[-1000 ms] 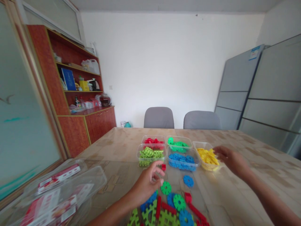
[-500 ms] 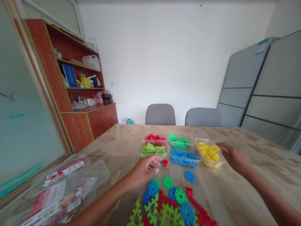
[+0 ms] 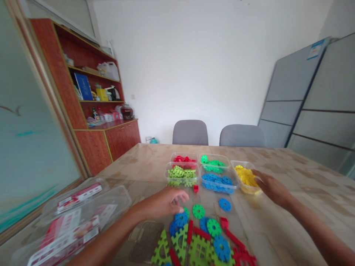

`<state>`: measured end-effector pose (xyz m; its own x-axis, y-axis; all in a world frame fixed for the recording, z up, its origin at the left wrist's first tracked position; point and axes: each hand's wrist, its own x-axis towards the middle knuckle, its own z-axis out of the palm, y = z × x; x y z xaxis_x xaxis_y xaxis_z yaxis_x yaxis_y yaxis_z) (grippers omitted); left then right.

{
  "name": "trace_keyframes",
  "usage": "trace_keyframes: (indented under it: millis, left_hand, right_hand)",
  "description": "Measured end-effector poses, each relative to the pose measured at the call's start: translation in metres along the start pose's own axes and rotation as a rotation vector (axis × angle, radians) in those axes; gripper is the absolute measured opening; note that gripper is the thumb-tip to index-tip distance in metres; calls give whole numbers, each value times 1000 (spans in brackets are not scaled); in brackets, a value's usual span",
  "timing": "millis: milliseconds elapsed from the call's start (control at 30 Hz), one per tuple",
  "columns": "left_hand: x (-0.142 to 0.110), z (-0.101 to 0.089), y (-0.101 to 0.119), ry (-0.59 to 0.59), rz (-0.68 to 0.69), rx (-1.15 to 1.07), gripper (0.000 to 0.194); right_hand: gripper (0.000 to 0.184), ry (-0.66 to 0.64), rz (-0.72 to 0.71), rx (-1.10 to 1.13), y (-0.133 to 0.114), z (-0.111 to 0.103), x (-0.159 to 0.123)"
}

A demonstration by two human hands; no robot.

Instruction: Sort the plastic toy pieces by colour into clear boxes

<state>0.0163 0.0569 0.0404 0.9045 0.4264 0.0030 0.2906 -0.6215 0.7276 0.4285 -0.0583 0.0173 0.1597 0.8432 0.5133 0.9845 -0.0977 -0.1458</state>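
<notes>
My left hand (image 3: 168, 202) hovers just above a blue disc (image 3: 181, 219), fingers loosely curved and apart from the thumb, with nothing in it. At the right, my right hand (image 3: 270, 187) reaches over the rim of a clear tub (image 3: 251, 190) of yellow pieces (image 3: 244, 175). Its fingertips are at the yellow pieces, and whether they grip one is hidden. Between my hands lie a small red block (image 3: 195, 188), a green disc (image 3: 198, 211) and a single blue disc (image 3: 224, 204). Lime-green notched panels (image 3: 199, 251) and red bars (image 3: 201, 233) lie nearer to me.
Clear tubs hold red pieces (image 3: 184, 160), lime pieces (image 3: 181, 174), green discs (image 3: 214, 165) and blue discs (image 3: 217, 183). Clear plastic lids (image 3: 119, 197) with labels are stacked at the left. Two grey chairs (image 3: 190, 132) stand behind the table (image 3: 149, 157).
My right hand has moved slightly left and down, its fingers now over the yellow pieces. My left hand has drawn back a little towards me. The view has tilted slightly.
</notes>
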Motion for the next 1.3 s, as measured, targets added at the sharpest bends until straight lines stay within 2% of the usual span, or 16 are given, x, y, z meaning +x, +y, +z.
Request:
trace_keyframes:
  millis: [133, 233, 300, 367, 467, 533, 667, 800, 967, 1133, 1300]
  left_hand:
    - [-9, -4, 4, -125, -56, 212, 44]
    - [-11, 0, 7, -175, 3, 330, 56]
    - [-11, 4, 10, -178, 23, 356, 57]
    - [-11, 7, 13, -161, 10, 369, 45]
    - [-11, 5, 17, -129, -9, 364, 24]
    - [-12, 1, 18, -119, -12, 349, 20]
    - [-11, -3, 15, -98, -23, 348, 21]
    - [-6, 10, 11, -9, -81, 378, 16]
    - [0, 25, 7, 70, -159, 414, 30]
    - [-2, 22, 7, 72, -125, 356, 32]
    - [-1, 17, 10, 39, -94, 225, 17]
  right_hand:
    - [37, -15, -32, 36, -12, -7, 3]
    - [37, -12, -51, 63, -29, -19, 7]
    - [36, -37, -83, 105, -48, -30, 7]
    - [32, -121, -140, 192, -72, -39, 6]
    - [26, -320, -222, 353, -110, -46, -4]
    - [22, -450, -258, 433, -132, -43, -15]
    - [21, -576, -305, 461, -160, -26, -34]
    - [25, -655, -288, 425, -170, -12, -41]
    - [21, -667, -217, 478, -169, -13, -40]
    - [17, -647, -192, 564, -162, -11, -34]
    - [10, -634, -137, 722, -162, -6, -24]
